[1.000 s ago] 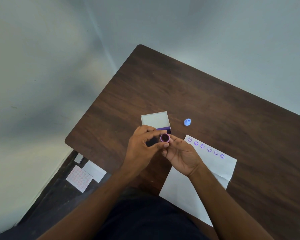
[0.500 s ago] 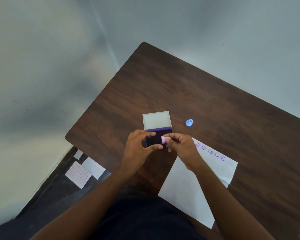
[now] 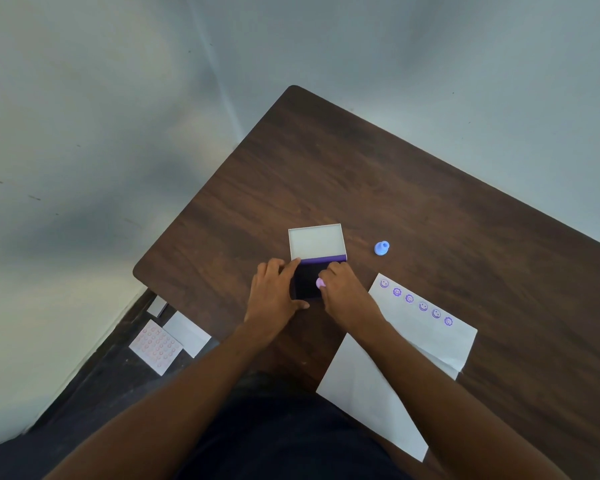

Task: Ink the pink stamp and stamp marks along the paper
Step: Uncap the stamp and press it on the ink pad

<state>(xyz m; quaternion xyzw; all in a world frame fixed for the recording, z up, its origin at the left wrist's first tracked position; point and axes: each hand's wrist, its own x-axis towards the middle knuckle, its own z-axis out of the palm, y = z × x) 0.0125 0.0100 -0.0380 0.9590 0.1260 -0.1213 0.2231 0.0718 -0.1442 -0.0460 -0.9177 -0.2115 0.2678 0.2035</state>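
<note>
Step in hand: inking. R hand (image 3: 343, 292) pinches pink stamp (image 3: 320, 282) w/ fingers (image 3: 328, 271) curled round it, face down on the dark ink pad (image 3: 305, 277), mid worktop (image 3: 395, 174). L hand (image 3: 274, 296) grips the pad's left edge to steady it.

Next, IMO: lift straight up, carry right to paper (image 3: 430, 344), press flat on a free spot; far-edge row looks nearly full.

Counts: 6 purple marks (image 3: 409, 298), 1 pink stamp, 1 blue stamp (image 3: 381, 248), 1 pad. Paper: 1 folded sheet or 2, can't tell.
</note>
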